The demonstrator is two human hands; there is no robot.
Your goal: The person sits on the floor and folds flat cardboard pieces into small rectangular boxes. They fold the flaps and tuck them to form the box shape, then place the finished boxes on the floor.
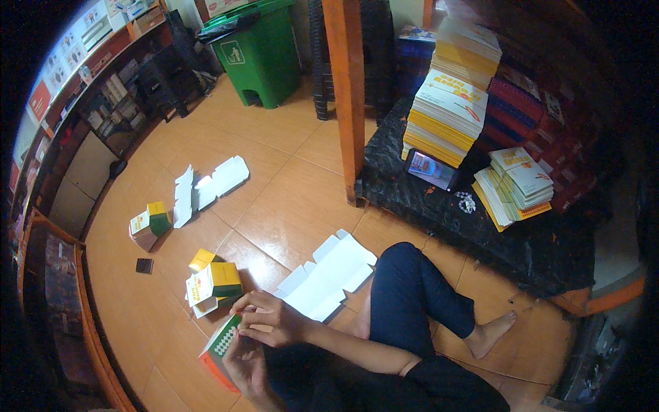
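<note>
Seemingly midway, the left hand (246,365) and right hand (271,320) hold a green-orange box (217,351); yellow-green boxes (226,279) beyond look assembled, while white cartons (331,275) lie flat, unfolded.

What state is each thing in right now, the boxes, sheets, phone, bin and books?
Green-and-orange box: held at left grip, bent fingers of right grip at its edge.
Yellow-and-green boxes: on the floor, closure unclear.
Nearer white sheet: unfolded, flat.
Farther white sheets: unfolded, flat.
Tall book stack: upright.
Phone: screen lit, propped against that stack.
Small book pile: skewed, uneven.
Green bin: upright, black liner over the rim.
</note>
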